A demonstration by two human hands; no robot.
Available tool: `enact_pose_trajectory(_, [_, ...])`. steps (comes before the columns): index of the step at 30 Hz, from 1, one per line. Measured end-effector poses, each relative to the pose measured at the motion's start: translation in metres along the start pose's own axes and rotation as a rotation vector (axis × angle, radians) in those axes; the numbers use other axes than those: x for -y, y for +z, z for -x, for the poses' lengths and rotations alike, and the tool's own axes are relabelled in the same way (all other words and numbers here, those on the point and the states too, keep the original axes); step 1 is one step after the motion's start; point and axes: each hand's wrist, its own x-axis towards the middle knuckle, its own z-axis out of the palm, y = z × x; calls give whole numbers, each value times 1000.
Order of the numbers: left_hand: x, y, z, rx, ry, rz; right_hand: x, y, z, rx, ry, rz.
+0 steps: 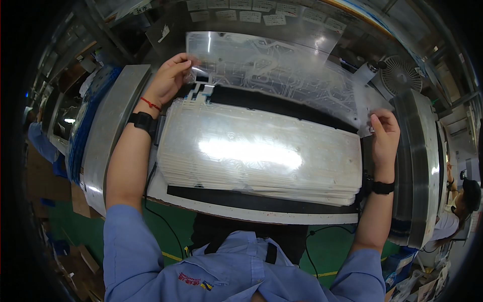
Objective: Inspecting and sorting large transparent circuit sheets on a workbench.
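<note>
Transparent circuit sheet [271, 70], printed traces, glare, left hand [168, 80] and right hand [385, 133] fingers pinching its ends

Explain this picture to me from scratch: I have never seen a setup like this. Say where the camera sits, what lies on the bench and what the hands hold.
The camera sits on a person's head and looks down, so the forearms enter from below; the wide lens bends straight edges. There is no machine here, just two bare hands. On the workbench lies a thick stack of thin clear sheets printed with fine circuit lines. The left hand and the right hand each pinch a corner of one such clear sheet, raised above the stack. A small fan stands at the far right.
</note>
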Motion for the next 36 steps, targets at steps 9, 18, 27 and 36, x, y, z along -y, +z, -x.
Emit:
enact_pose_trajectory(9, [2, -3, -2, -3, 61, 38, 0, 1, -3, 8, -265, 98])
enact_pose_trajectory(18, [-6, 4, 3, -36, -15, 53, 14, 8, 1, -41, 217, -287])
enact_pose_trajectory(27, [-8, 3, 1, -17, 50, 64, 2, 7, 0, 34, 284, -124])
enact_pose_trajectory(36, [-79, 15, 12, 9, 276, -216, 13, 2, -2, 118, 232, -351])
